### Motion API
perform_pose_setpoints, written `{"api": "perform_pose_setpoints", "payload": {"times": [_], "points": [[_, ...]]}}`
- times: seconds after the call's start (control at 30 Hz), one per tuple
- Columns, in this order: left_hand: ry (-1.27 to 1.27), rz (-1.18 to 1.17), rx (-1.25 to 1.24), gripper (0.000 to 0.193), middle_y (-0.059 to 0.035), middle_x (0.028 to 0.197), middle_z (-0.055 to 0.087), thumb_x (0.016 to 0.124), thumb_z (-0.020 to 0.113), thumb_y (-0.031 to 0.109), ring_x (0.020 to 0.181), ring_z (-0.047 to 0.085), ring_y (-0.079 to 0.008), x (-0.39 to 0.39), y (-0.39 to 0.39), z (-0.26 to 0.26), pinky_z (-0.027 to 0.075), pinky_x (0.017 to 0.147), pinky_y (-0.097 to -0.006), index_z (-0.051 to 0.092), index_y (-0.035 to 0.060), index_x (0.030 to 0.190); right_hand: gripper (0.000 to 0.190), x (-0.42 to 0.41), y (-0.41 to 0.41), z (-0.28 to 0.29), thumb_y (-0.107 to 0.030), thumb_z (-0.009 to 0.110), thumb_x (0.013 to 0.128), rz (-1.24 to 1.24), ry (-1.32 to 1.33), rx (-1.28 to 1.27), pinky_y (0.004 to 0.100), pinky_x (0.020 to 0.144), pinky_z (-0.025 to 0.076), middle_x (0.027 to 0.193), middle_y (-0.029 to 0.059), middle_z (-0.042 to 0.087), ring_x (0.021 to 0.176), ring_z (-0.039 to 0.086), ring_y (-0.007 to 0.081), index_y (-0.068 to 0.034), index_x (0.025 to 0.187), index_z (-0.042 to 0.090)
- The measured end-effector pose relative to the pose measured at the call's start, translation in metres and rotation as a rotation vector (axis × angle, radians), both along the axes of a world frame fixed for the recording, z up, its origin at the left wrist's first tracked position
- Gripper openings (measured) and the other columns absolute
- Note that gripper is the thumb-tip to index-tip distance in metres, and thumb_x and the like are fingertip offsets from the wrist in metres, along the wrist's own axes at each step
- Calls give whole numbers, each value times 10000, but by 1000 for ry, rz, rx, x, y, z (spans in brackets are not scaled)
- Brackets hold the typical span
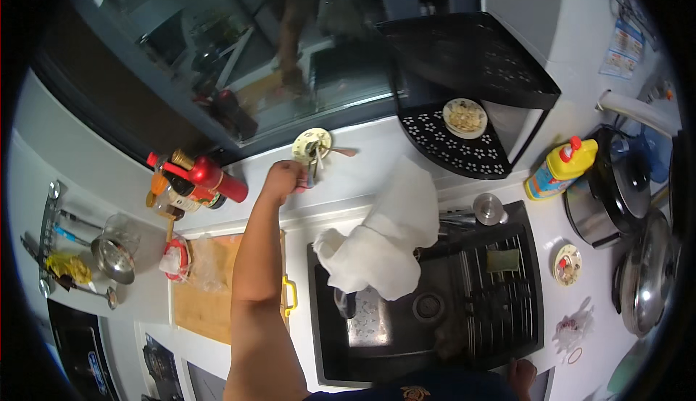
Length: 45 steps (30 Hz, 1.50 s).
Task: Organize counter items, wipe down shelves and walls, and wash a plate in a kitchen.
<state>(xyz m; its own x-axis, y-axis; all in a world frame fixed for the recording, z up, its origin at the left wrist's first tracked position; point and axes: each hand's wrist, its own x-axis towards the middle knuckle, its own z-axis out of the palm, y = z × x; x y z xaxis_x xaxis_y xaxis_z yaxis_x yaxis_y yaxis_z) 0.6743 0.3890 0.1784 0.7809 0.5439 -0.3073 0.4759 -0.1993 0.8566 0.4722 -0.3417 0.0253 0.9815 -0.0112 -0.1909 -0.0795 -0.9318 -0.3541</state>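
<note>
My left hand (285, 179) reaches across the counter to the white window ledge. Its fingers close around a small pinkish item (303, 182), too blurred to name. Just beyond the fingertips is a small patterned plate (300, 145) with a spoon (342, 152) and a dark lump on it. Low in the view, my right hand (522, 375) hangs by the counter's front edge with its fingers curled; whether it holds anything is hidden. A roll of white paper towel (405, 200) with a loose sheet covers part of the black sink (391, 365).
Bottles (223, 181) stand left on the ledge, above a wooden cutting board (204, 314). A black corner rack (457, 156) holds a plate of chopped food (465, 118). Rightward are a yellow detergent bottle (563, 167), a glass mug (488, 209), an electric cooker (592, 210) and a lidded pan (647, 281).
</note>
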Motion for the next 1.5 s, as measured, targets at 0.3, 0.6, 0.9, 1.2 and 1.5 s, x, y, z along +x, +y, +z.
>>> {"api": "perform_pose_setpoints", "payload": {"times": [0.3, 0.6, 0.9, 1.2, 1.5], "points": [[-102, 294, -489, 208, -110, 719, 610, 943, 471, 153, 556, 585, -164, 25, 74, -79, 453, 420, -242, 561, -30, 899, 381, 1, 7, 3, -302, 664, 756, -39, 28, -6, 477, 543, 398, 567, 179, 561, 551, 561, 372, -16, 516, 586], [-62, 210, -472, 159, -77, 663, 610, 908, 468, 65, 492, 552, -135, 41, 30, -44, 414, 410, -230, 591, -18, 851, 350, -1, 4, -2, -296, 683, 729, -138, -1, 27, 471, 558, 422, 542, 161, 558, 541, 567, 363, -28, 517, 608], [-155, 212, -695, 163, -107, 688, 617, 896, 502, 66, 582, 607, -172, 105, -101, 0, 498, 524, -263, 597, -62, 859, 337, -2, 5, -4, -280, 690, 711, -145, -51, 39, 465, 527, 411, 535, 170, 540, 519, 554, 363, -14, 524, 602], [-132, -97, -564, 212, -153, 863, 647, 879, 483, -2, 661, 641, -179, 158, -163, -11, 502, 529, -233, 553, -109, 1048, 327, 0, 5, 3, -285, 670, 724, -69, -18, -5, 469, 532, 403, 544, 163, 542, 545, 565, 357, -21, 540, 611], [-79, -27, -531, 118, -103, 790, 652, 887, 524, 58, 589, 586, -129, 181, -171, -32, 452, 470, -225, 572, -33, 946, 372, -1, 2, -8, -337, 644, 760, -100, 1, -15, 470, 554, 408, 571, 160, 558, 564, 570, 354, -27, 554, 626]]}}
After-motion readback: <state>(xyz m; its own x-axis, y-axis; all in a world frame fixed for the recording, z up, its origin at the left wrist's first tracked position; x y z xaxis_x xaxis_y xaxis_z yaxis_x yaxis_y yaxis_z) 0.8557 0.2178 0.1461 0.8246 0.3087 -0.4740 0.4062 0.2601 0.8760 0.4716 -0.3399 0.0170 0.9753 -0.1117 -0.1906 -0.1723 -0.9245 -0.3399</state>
